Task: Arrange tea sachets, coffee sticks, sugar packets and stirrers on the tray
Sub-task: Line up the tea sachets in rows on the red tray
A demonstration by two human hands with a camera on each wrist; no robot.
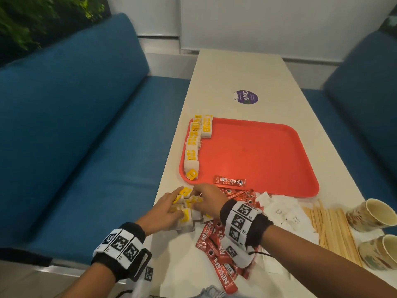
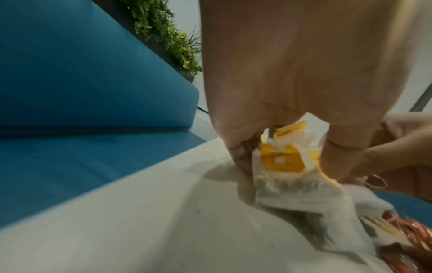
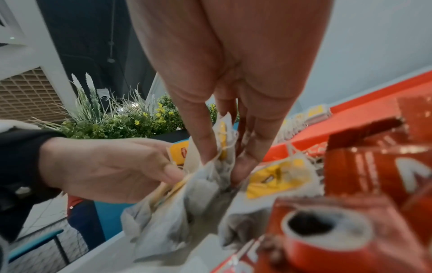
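A red tray (image 1: 257, 155) lies mid-table. Two rows of yellow-tagged tea sachets (image 1: 192, 147) line its left edge, and one red coffee stick (image 1: 229, 181) lies at its near edge. In front of the tray's near left corner sits a loose heap of tea sachets (image 1: 187, 211). My left hand (image 1: 179, 204) grips a bunch of sachets (image 2: 297, 192) from that heap between thumb and fingers. Right beside it, my right hand (image 1: 196, 201) pinches a single sachet (image 3: 223, 136) upright. Coffee sticks (image 1: 214, 244), white sugar packets (image 1: 285, 214) and wooden stirrers (image 1: 330, 226) lie loose near me.
Two paper cups (image 1: 369, 214) lie on their sides at the table's right edge beside the stirrers. Blue bench seats (image 1: 86, 125) flank the long white table (image 1: 236, 72). A round purple sticker (image 1: 246, 97) is on the table beyond the tray.
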